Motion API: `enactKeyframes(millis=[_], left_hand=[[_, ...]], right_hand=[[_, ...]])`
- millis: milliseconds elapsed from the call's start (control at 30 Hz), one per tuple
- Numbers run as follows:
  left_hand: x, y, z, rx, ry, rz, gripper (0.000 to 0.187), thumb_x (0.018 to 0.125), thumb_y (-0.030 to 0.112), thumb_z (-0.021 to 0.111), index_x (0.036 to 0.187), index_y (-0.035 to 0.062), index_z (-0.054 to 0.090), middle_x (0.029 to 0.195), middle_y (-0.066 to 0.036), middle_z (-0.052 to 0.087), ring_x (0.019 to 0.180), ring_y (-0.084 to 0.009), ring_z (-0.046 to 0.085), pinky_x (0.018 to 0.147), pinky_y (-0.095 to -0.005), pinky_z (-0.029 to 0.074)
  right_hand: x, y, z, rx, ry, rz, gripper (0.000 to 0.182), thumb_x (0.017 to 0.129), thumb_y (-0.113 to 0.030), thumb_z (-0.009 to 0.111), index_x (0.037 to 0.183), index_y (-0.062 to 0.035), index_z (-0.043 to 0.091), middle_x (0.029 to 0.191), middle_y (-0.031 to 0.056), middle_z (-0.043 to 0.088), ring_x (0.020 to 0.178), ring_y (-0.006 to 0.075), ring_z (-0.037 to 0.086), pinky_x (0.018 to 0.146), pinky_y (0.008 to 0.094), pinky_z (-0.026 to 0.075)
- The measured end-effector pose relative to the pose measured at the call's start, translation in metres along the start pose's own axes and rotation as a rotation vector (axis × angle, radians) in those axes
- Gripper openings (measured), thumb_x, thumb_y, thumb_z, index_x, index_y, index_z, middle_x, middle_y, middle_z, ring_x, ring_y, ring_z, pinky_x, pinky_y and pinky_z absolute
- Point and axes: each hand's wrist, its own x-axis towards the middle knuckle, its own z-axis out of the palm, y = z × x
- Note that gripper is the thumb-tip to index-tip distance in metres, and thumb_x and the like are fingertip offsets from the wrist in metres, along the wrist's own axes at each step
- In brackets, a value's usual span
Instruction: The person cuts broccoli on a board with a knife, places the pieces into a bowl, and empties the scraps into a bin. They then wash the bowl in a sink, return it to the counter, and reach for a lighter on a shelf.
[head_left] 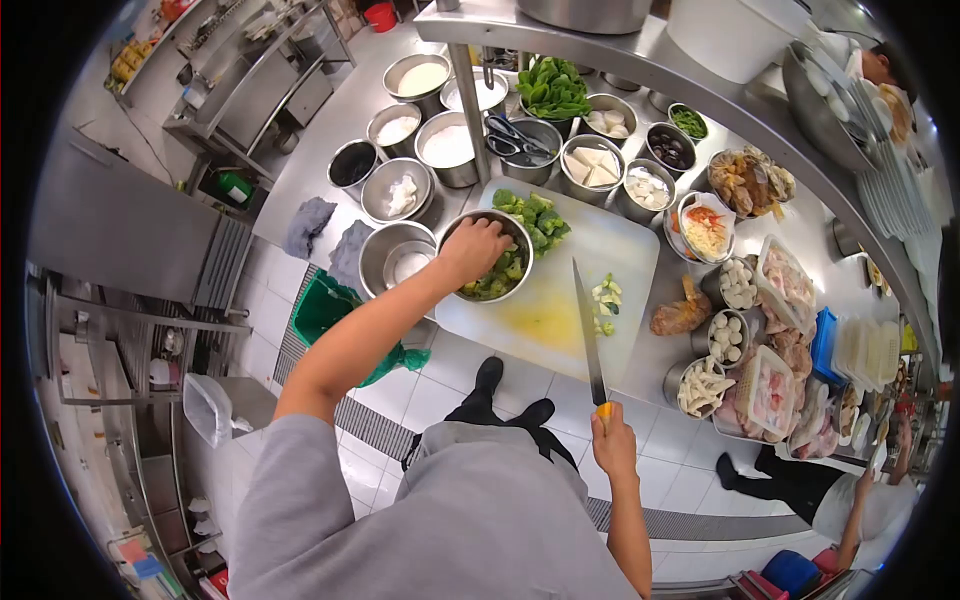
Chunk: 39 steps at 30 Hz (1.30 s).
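Steel counter [308,155]; left hand [476,248] palm-down in broccoli bowl [529,264], grip unclear; right hand [614,439] clenched round knife [588,335]

passage: broccoli bowl [531,262] to knife [589,332] | block: shelf post [468,110] | far right: seemingly crowded

commercial kitchen | steel counter [385,75] | steel bowls [400,190] | stacked plates [895,190]
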Motion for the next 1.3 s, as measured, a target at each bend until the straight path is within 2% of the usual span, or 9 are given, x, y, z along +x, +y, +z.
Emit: enactKeyframes(millis=[167,300,367,500,533,633,767,967,1300], left_hand=[[0.007,-0.007,0.010,0.003,-0.019,-0.019,0.027,0.078,0.016,0.067,0.104,0.0152,0.071,0.104,-0.009,0.065,0.098,-0.0273,0.064,0.084,-0.0417,0.049],[-0.003,-0.016,-0.018,-0.384,0.154,-0.025,0.024,0.074,0.017,0.069,0.095,0.0053,0.070,0.099,-0.015,0.064,0.094,-0.0351,0.063,0.084,-0.0442,0.052],[-0.011,-0.010,-0.047,-0.645,0.231,-0.158,0.024,0.075,0.015,0.069,0.095,0.0025,0.068,0.103,-0.016,0.064,0.094,-0.0359,0.063,0.082,-0.0436,0.052],[-0.015,0.037,-0.061,-0.781,0.351,0.020,0.027,0.076,0.009,0.068,0.102,0.0043,0.063,0.107,-0.017,0.064,0.096,-0.0369,0.063,0.080,-0.0443,0.053],[-0.016,0.061,-0.072,-0.654,0.260,0.077,0.032,0.076,0.006,0.069,0.106,0.0006,0.062,0.123,-0.017,0.062,0.107,-0.0344,0.063,0.092,-0.0378,0.053],[0.001,0.111,-0.026,-0.521,0.074,0.227,0.032,0.077,0.003,0.065,0.109,0.0045,0.062,0.117,-0.015,0.061,0.104,-0.0347,0.063,0.087,-0.0429,0.053],[0.014,0.129,0.043,-0.573,0.058,0.287,0.027,0.076,0.000,0.061,0.103,0.0046,0.062,0.112,-0.015,0.059,0.104,-0.0352,0.060,0.088,-0.0452,0.051],[0.015,0.127,0.036,-0.599,0.036,0.171,0.033,0.078,0.003,0.059,0.110,0.0057,0.067,0.114,-0.015,0.057,0.101,-0.0361,0.061,0.085,-0.0447,0.052],[0.018,0.128,0.048,-0.640,0.000,0.216,0.028,0.078,0.008,0.065,0.106,0.0041,0.066,0.108,-0.015,0.059,0.093,-0.0359,0.063,0.082,-0.0437,0.053]], right_hand=[[-0.003,0.002,0.000,0.002,-0.001,0.011,0.033,0.097,-0.029,0.056,0.121,-0.0103,0.046,0.078,0.0262,0.066,0.075,0.0498,0.063,0.065,0.0579,0.047],[-0.005,-0.002,0.004,0.045,0.040,-0.007,0.033,0.097,-0.029,0.057,0.122,-0.0102,0.046,0.080,0.0266,0.066,0.078,0.0497,0.063,0.068,0.0570,0.047],[-0.007,0.000,0.004,0.061,0.028,0.027,0.032,0.097,-0.029,0.057,0.122,-0.0102,0.047,0.082,0.0271,0.066,0.080,0.0502,0.063,0.070,0.0566,0.048],[-0.007,0.007,0.007,0.102,0.057,-0.007,0.033,0.097,-0.030,0.056,0.122,-0.0102,0.047,0.083,0.0263,0.067,0.081,0.0497,0.063,0.070,0.0563,0.048],[-0.006,0.007,0.006,0.103,0.066,-0.027,0.033,0.097,-0.030,0.055,0.122,-0.0099,0.047,0.083,0.0260,0.067,0.081,0.0495,0.063,0.070,0.0563,0.048],[0.000,0.003,0.000,0.041,0.063,-0.046,0.032,0.097,-0.029,0.055,0.119,-0.0067,0.047,0.079,0.0251,0.067,0.075,0.0472,0.064,0.068,0.0560,0.049],[0.000,-0.006,-0.010,-0.004,0.082,-0.036,0.030,0.098,-0.026,0.053,0.119,-0.0058,0.046,0.080,0.0240,0.067,0.074,0.0466,0.065,0.068,0.0548,0.051],[-0.013,-0.021,-0.016,-0.046,0.025,0.019,0.029,0.098,-0.026,0.052,0.118,-0.0056,0.045,0.079,0.0232,0.067,0.073,0.0448,0.066,0.068,0.0538,0.052],[-0.013,-0.028,-0.014,-0.053,-0.075,0.067,0.026,0.099,-0.024,0.053,0.115,-0.0061,0.044,0.078,0.0253,0.066,0.073,0.0476,0.064,0.066,0.0557,0.050]])
